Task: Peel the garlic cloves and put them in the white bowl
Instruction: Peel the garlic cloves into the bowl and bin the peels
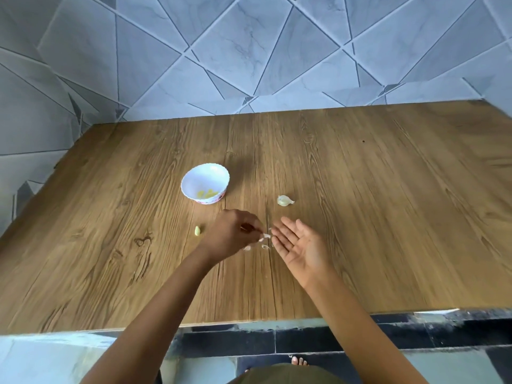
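A small white bowl (205,180) stands on the wooden table (360,203), with several yellowish peeled cloves lying inside it. One peeled clove (197,231) lies on the table left of my hands. An unpeeled clove (284,200) lies to the right of the bowl. My left hand (232,235) hovers palm down, fingertips pinching a bit of white garlic skin (266,235). More skin scraps (265,247) lie just below it. My right hand (297,241) is held flat, palm up, fingers straight, holding nothing.
A tiled wall rises behind the table's far edge. The table's near edge runs across the lower part of the view, with dark floor tiles and a bare foot (299,361) below it.
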The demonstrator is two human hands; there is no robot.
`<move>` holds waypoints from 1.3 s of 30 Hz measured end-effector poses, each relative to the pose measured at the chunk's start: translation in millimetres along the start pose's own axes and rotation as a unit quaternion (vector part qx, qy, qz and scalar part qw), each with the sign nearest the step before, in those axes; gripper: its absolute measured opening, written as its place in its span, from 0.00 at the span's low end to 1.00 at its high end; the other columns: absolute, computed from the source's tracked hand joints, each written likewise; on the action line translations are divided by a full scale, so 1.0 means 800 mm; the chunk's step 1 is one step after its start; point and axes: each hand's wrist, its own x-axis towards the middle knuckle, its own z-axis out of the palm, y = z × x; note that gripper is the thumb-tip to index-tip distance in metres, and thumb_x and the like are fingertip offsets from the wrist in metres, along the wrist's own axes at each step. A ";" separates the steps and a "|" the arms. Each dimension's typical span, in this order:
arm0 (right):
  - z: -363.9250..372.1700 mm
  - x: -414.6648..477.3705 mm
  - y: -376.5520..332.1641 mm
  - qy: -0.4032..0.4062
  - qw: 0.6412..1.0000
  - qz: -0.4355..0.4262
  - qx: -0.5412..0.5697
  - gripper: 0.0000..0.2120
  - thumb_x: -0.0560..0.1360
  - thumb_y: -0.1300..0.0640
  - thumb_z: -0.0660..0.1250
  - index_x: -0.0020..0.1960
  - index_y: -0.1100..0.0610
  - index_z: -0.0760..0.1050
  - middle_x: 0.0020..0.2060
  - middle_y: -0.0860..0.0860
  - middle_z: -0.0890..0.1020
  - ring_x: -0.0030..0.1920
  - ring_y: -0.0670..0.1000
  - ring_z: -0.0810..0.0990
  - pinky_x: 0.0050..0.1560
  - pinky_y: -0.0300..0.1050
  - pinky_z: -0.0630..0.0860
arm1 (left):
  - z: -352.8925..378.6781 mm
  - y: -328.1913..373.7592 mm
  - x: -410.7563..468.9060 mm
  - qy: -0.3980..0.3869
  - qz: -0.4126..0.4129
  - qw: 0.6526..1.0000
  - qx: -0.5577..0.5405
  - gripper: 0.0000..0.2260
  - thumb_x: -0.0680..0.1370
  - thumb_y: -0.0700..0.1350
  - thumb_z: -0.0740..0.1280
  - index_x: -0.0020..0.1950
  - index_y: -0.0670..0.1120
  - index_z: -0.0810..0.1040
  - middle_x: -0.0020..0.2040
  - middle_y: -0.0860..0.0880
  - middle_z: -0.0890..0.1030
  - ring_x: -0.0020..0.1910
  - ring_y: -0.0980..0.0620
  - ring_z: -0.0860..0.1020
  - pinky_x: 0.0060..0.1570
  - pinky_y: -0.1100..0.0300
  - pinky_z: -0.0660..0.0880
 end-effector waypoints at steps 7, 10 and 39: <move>0.004 -0.004 -0.009 0.042 0.995 0.038 0.085 0.14 0.80 0.62 0.55 0.40 0.65 0.75 0.28 0.56 0.80 0.27 0.50 0.80 0.29 0.41 0.78 | 0.034 0.057 0.018 -0.076 0.076 0.989 0.099 0.12 0.74 0.34 0.64 0.52 0.43 0.83 0.48 0.47 0.84 0.44 0.51 0.80 0.46 0.59 0.75; -0.001 -0.002 -0.014 0.060 0.993 0.033 0.094 0.13 0.79 0.63 0.56 0.40 0.65 0.75 0.27 0.56 0.79 0.29 0.50 0.79 0.36 0.44 0.80 | 0.039 0.064 0.023 -0.083 0.069 0.984 0.142 0.17 0.74 0.33 0.61 0.56 0.46 0.82 0.49 0.48 0.84 0.46 0.50 0.81 0.48 0.56 0.75; -0.047 -0.024 -0.053 0.088 0.987 -0.042 0.125 0.14 0.81 0.61 0.54 0.48 0.66 0.76 0.44 0.59 0.80 0.47 0.54 0.79 0.45 0.46 0.76 | 0.083 0.027 -0.005 -0.129 0.137 0.953 0.239 0.14 0.79 0.39 0.62 0.63 0.49 0.77 0.60 0.51 0.78 0.54 0.54 0.78 0.55 0.63 0.74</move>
